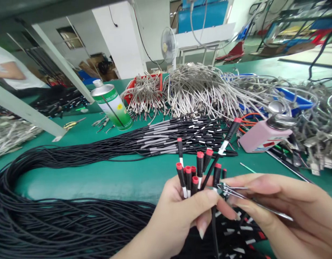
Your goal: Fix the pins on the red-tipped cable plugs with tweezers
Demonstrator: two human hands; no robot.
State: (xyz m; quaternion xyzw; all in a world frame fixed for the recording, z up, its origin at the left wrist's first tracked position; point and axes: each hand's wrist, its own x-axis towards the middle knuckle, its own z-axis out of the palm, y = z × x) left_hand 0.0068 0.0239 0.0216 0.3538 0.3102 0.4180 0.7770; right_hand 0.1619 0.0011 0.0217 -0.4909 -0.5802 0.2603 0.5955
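Note:
My left hand (179, 219) is closed around a bunch of black cables whose red-tipped connectors (200, 163) fan out above the thumb. White sleeves show just below several of the connectors. Between the thumb and fingers of my right hand (287, 201) is a pair of metal tweezers (252, 203). Their tips reach a white band just under one red-tipped connector (217, 174), beside my left thumb. Whether the tips pinch the band cannot be made out. Below both hands lie more cable ends with white and red parts, partly hidden.
A long loop of black cables (74, 158) curves over the green table (87, 183). Behind it stand a green-and-white can (113, 106) and a pink bottle (265, 136) with a metal top. Grey cables (198, 90) are heaped at the back. A person (16, 72) is at the far left.

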